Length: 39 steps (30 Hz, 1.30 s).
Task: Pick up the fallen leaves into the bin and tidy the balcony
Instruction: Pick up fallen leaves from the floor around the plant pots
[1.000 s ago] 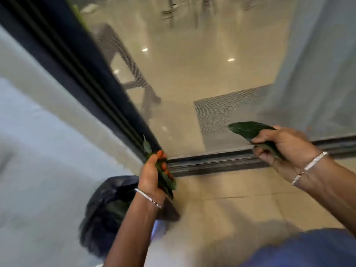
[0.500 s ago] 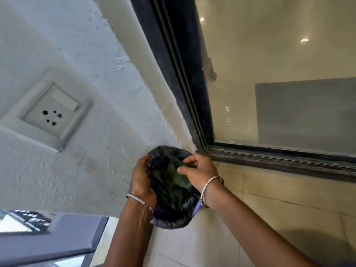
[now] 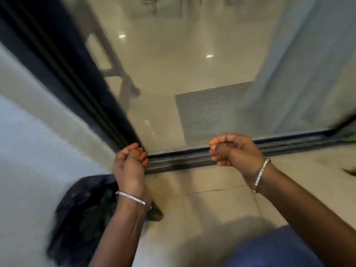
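Note:
A bin lined with a black bag [image 3: 81,214] stands on the floor at the lower left, against the wall, with dark green leaves inside. My left hand [image 3: 129,166] hovers just above and right of the bin, fingers curled with nothing in them. My right hand [image 3: 235,151] is further right, over the door track, also loosely curled and holding nothing. A green leaf [image 3: 349,171] lies on the tiles at the far right edge. The frame is blurred by motion.
A dark sliding door track [image 3: 192,160] runs across the middle, with a glass door and black frame [image 3: 63,74] behind it. A grey mat [image 3: 212,110] and a curtain [image 3: 308,74] show through the glass. Beige balcony tiles [image 3: 212,199] lie below; a white wall [image 3: 28,151] stands left.
Both hands dropped their leaves into the bin and lifted out holding nothing. The view swung from the bin and wall socket back toward the door track.

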Each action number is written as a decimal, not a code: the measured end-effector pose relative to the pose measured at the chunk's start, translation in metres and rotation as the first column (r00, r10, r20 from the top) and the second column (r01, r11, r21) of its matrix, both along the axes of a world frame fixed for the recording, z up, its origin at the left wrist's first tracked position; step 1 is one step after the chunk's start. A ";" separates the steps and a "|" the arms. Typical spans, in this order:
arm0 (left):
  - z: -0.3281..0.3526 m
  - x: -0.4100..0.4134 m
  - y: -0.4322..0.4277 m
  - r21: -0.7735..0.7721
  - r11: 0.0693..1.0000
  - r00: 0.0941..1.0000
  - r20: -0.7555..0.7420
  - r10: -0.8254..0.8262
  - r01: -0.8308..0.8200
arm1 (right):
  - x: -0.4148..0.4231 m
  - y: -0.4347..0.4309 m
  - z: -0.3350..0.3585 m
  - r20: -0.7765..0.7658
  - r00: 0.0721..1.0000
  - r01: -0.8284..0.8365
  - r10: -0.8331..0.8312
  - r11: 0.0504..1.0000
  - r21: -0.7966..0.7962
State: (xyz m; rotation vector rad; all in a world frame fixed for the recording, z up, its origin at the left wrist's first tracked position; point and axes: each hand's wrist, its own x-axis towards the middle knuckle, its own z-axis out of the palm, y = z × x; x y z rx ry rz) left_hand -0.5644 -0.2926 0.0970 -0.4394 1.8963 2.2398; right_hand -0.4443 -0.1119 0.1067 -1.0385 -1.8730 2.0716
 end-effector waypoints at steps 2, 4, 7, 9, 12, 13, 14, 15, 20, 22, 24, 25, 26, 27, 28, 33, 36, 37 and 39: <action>0.004 0.024 0.052 0.045 0.984 0.985 0.004 -0.173 0.173 | 0.037 0.040 0.018 0.034 0.996 0.082 -0.084 0.994 0.067; 0.009 0.058 0.105 0.087 0.934 0.938 0.010 -0.347 0.345 | 0.081 0.079 0.037 0.048 0.981 0.180 -0.188 0.975 0.133; 0.022 0.121 0.174 0.147 0.826 0.833 0.026 -0.553 0.544 | 0.153 0.123 0.062 0.090 0.945 0.282 -0.315 0.923 0.263; 0.030 0.167 0.217 0.183 0.733 0.741 0.028 -0.670 0.656 | 0.206 0.143 0.077 0.098 0.909 0.358 -0.406 0.878 0.318; 0.036 0.240 0.272 0.217 0.596 0.606 0.028 -0.795 0.773 | 0.280 0.158 0.086 0.067 0.821 0.516 -0.568 0.787 0.339; 0.036 0.266 0.288 0.229 0.549 0.556 0.041 -0.830 0.804 | 0.304 0.161 0.086 0.053 0.782 0.569 -0.621 0.747 0.344; 0.034 0.293 0.302 0.245 0.503 0.505 0.059 -0.861 0.829 | 0.328 0.163 0.083 0.036 0.740 0.622 -0.672 0.703 0.346; 0.032 0.319 0.314 0.262 0.462 0.458 0.080 -0.885 0.847 | 0.351 0.166 0.078 0.022 0.694 0.671 -0.719 0.658 0.342; -0.011 0.427 0.350 0.255 0.345 0.283 0.249 -0.926 0.903 | 0.447 0.179 0.038 -0.001 0.444 0.842 -0.896 0.416 0.343; -0.032 0.455 0.357 0.236 0.321 0.239 0.318 -0.917 0.917 | 0.478 0.186 0.016 -0.027 0.348 0.895 -0.937 0.323 0.308; -0.048 0.480 0.364 0.236 0.288 0.191 0.363 -0.912 0.928 | 0.507 0.197 -0.014 -0.041 0.236 0.944 -0.971 0.219 0.245; -0.053 0.488 0.365 0.245 0.273 0.164 0.388 -0.907 0.930 | 0.518 0.200 -0.031 -0.031 0.170 0.964 -0.985 0.160 0.213; -0.055 0.493 0.367 0.250 0.268 0.148 0.412 -0.899 0.930 | 0.525 0.202 -0.048 -0.010 0.100 0.979 -0.995 0.097 0.181; -0.056 0.498 0.369 0.237 0.262 0.136 0.444 -0.886 0.935 | 0.533 0.202 -0.064 0.025 0.022 0.990 -0.999 0.025 0.140; -0.058 0.501 0.371 0.207 0.258 0.134 0.475 -0.870 0.944 | 0.539 0.202 -0.078 0.063 -0.049 0.994 -0.997 -0.043 0.097; -0.064 0.510 0.362 0.136 0.250 0.143 0.528 -0.837 0.959 | 0.556 0.192 -0.101 0.169 -0.194 0.980 -0.966 -0.199 -0.009; -0.071 0.512 0.358 0.075 0.192 0.132 0.488 -0.863 0.979 | 0.566 0.183 -0.087 0.159 -0.197 0.980 -0.967 -0.197 0.016; -0.071 0.511 0.358 0.054 0.187 0.138 0.481 -0.866 0.981 | 0.568 0.179 -0.079 0.156 -0.198 0.980 -0.968 -0.197 0.025; -0.068 0.505 0.359 0.014 0.213 0.177 0.498 -0.849 0.977 | 0.571 0.171 -0.060 0.155 -0.201 0.980 -0.967 -0.197 0.039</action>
